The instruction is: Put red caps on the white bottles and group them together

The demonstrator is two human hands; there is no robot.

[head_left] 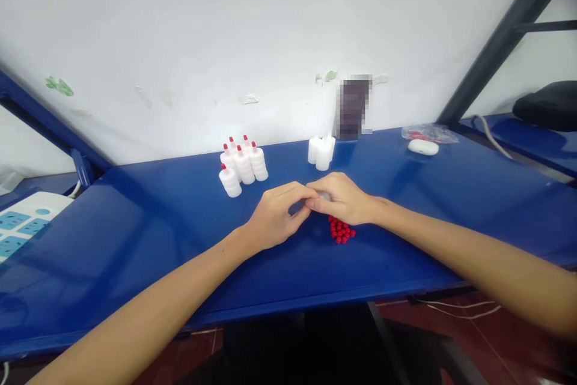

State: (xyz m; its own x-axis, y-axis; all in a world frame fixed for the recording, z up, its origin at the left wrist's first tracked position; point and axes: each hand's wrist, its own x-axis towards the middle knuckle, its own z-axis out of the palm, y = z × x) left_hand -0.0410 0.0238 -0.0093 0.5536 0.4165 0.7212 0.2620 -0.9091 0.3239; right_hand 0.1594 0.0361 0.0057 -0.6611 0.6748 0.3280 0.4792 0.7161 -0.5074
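Observation:
My left hand point(280, 214) is closed in a pinch, its fingertips meeting those of my right hand point(342, 197). What the left fingers hold, if anything, is hidden. Inside the curled right hand a bit of a small whitish piece point(324, 196) shows; the fingers cover most of it. Just under the right hand lies a pile of small red caps point(341, 231) on the blue tabletop point(180, 235). To the left stands a group of white squeeze bottles point(243, 164) with red tips. Behind the right hand are a few white bottles point(322, 154) with no red tips showing.
Against the white wall leans a dark blurred panel point(354, 107). At the right back lie a white earbud case point(422, 146) and a clear plastic bag point(433, 133) with red bits inside. A power strip point(27, 223) is at the far left. Metal frame bars point(496, 42) flank the table.

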